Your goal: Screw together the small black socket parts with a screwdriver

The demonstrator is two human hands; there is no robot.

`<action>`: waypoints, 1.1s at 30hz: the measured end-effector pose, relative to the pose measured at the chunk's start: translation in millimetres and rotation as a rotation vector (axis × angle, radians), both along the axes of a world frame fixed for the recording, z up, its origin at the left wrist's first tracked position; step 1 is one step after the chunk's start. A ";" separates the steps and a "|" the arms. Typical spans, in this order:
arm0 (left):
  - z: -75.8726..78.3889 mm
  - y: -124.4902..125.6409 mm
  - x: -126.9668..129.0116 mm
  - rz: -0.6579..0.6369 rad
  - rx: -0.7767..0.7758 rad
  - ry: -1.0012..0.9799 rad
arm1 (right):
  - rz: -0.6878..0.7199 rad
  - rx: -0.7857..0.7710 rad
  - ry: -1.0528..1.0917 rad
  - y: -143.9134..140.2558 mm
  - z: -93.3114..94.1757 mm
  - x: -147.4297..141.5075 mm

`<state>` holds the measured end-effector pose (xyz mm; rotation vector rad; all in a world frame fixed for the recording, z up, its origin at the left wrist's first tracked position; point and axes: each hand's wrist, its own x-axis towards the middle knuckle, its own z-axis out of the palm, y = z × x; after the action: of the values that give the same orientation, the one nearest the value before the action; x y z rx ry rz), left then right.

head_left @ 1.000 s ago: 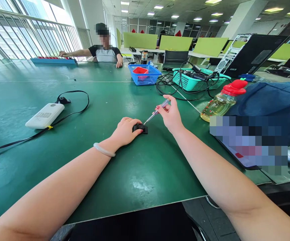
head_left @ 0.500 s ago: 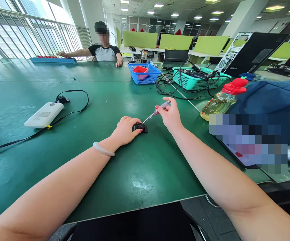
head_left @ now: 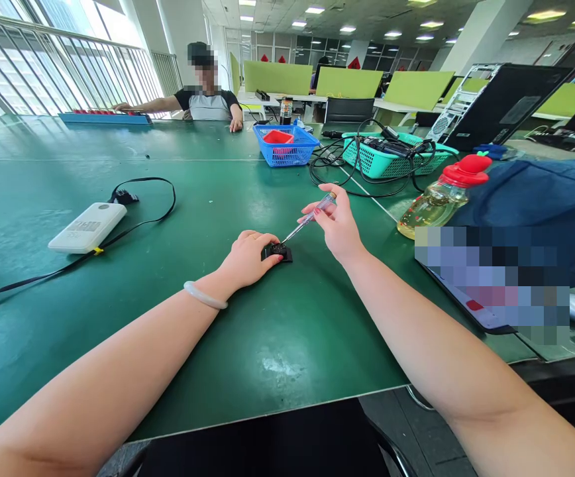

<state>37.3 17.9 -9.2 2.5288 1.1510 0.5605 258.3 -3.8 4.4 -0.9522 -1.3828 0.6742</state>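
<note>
A small black part (head_left: 278, 252) lies on the green table (head_left: 277, 331) in front of me. My left hand (head_left: 246, 258) rests on the table and pinches this part at its left side. My right hand (head_left: 336, 225) holds a slim screwdriver (head_left: 307, 220) with a clear handle, tilted down to the left. Its metal tip touches the top of the black part.
A white power bank (head_left: 87, 227) with a black cable lies at the left. A bottle with a red cap (head_left: 441, 197), a blue basket (head_left: 285, 147) and a teal basket (head_left: 391, 156) of cables stand beyond. A tablet (head_left: 471, 301) lies at the right. Another person sits far across.
My right hand has shifted slightly up and left, twisting the screwdriver between its fingers. The left hand and the black part have stayed in place.
</note>
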 end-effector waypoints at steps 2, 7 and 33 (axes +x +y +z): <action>0.1 -0.2 0.0 0.001 0.002 0.000 | -0.010 -0.002 -0.017 -0.6 0.5 -0.6; 0.8 -1.0 0.1 0.008 -0.001 0.017 | -0.096 -0.024 -0.072 0.6 0.8 -0.6; -0.7 0.3 0.4 -0.012 -0.016 -0.003 | -0.179 0.057 -0.118 -8.8 4.5 -10.2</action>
<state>37.7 18.2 -9.9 2.5191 1.1336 0.5505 248.1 -12.7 8.9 -1.0694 -1.3931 0.4481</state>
